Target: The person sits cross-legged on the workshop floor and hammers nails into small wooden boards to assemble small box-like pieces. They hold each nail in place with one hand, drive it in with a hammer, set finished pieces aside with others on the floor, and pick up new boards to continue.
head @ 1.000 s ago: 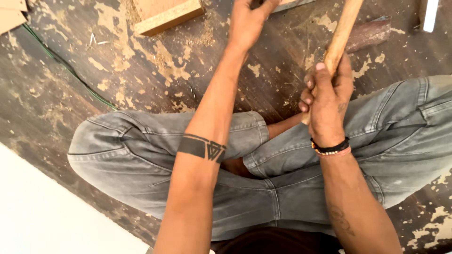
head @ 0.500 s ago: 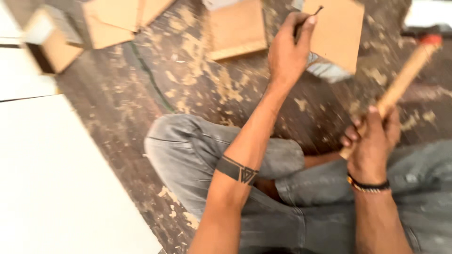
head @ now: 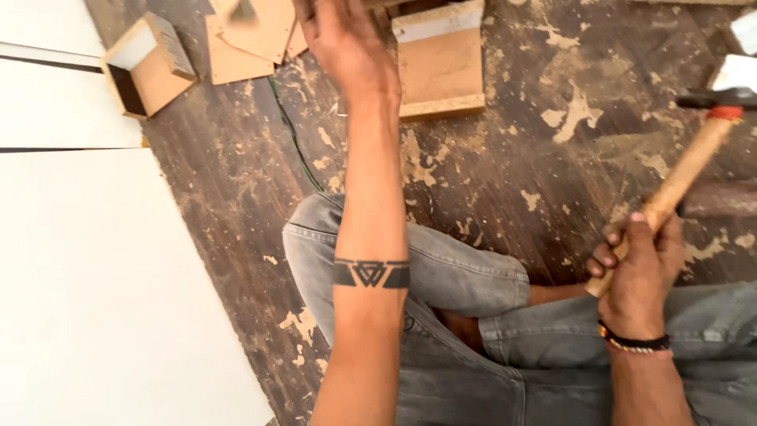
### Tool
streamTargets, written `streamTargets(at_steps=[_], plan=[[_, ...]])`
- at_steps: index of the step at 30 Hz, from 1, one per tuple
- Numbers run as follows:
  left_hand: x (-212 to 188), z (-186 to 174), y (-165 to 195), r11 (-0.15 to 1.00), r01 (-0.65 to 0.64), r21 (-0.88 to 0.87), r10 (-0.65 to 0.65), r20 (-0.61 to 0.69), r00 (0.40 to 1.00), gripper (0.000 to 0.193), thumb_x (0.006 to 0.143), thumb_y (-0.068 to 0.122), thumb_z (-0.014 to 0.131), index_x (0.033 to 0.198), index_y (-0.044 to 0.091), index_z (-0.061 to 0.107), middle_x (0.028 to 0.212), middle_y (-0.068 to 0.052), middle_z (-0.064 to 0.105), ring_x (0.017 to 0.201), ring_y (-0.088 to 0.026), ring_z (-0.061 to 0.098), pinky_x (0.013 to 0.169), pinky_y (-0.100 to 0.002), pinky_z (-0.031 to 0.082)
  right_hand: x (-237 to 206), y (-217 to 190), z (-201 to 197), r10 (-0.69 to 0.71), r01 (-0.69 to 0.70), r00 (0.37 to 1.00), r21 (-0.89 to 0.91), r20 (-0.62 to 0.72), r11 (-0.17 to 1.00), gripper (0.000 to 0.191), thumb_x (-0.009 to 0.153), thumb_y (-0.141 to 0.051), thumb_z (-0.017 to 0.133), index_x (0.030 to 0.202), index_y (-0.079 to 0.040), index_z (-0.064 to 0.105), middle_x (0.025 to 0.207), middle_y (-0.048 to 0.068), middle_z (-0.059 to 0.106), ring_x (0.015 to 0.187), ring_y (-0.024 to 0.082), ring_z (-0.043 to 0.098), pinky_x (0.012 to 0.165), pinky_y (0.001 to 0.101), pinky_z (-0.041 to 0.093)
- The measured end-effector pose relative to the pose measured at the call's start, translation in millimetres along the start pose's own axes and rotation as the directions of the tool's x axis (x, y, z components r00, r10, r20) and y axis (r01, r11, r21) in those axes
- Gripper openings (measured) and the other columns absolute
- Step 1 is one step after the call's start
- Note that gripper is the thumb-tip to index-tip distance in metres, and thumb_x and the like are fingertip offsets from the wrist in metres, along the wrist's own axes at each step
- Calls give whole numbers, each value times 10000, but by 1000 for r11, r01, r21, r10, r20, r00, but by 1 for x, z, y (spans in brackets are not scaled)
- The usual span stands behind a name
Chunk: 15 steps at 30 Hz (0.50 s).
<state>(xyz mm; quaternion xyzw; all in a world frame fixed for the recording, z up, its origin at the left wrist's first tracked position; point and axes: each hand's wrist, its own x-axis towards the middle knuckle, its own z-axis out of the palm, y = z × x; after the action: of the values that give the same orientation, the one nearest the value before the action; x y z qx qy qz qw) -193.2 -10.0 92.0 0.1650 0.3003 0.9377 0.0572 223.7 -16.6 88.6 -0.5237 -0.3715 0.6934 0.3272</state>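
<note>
My right hand (head: 640, 272) grips the lower end of a hammer's wooden handle (head: 680, 180) above my right knee. The hammer's dark head (head: 719, 98) with a red collar points to the upper right. My left arm, with a dark triangle band tattoo, stretches straight ahead. My left hand (head: 347, 49) is blurred at the top edge, over thin brown board offcuts (head: 252, 35). Its fingertips are cut off by the frame, so whether it holds anything does not show. I sit cross-legged in grey jeans (head: 449, 276).
A chipboard block (head: 438, 65) lies on the dark, sawdust-strewn floor just right of my left hand. A small open wooden box (head: 147, 65) sits at upper left beside large white panels (head: 87, 284). A green cable (head: 293, 136) runs across the floor.
My left hand has swung left, from the brown board on the right to the offcuts near the wooden box. The hammer has stayed in my right hand, and the view shifted left.
</note>
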Motion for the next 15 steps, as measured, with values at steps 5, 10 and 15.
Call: streamTargets(at_steps=[5, 10, 15], plan=[[-39, 11, -26, 670, 54, 741, -102, 20, 995, 209, 1031, 205, 648, 1208, 98, 680, 1206, -89, 717, 1177, -229, 668, 1132, -396, 521, -2, -2, 1, 4, -4, 1000, -12, -1, 1000, 42, 1147, -195, 470, 1170, -167, 449, 861, -6, 500, 582, 66, 426, 480, 231, 374], [-81, 12, -24, -191, -605, 773, -535, 434, 725, 157, 838, 209, 739, 952, 103, 761, 1255, -177, 667, 1231, -374, 553, 1118, -619, 343, -2, -4, 1, 18, -17, 1000, 20, -9, 1000, 41, 1149, -196, 467, 1179, -173, 451, 867, -11, 496, 587, 58, 421, 488, 226, 375], [-101, 3, -23, -410, -558, 721, -814, -14, 581, 223, 836, 153, 741, 1053, 198, 768, 1279, -141, 650, 1317, -329, 520, 1172, -674, 240, -2, -2, 1, 53, -52, 998, 40, -16, 998, 88, 1136, -205, 474, 1222, -184, 473, 861, -15, 485, 585, 55, 408, 484, 226, 372]])
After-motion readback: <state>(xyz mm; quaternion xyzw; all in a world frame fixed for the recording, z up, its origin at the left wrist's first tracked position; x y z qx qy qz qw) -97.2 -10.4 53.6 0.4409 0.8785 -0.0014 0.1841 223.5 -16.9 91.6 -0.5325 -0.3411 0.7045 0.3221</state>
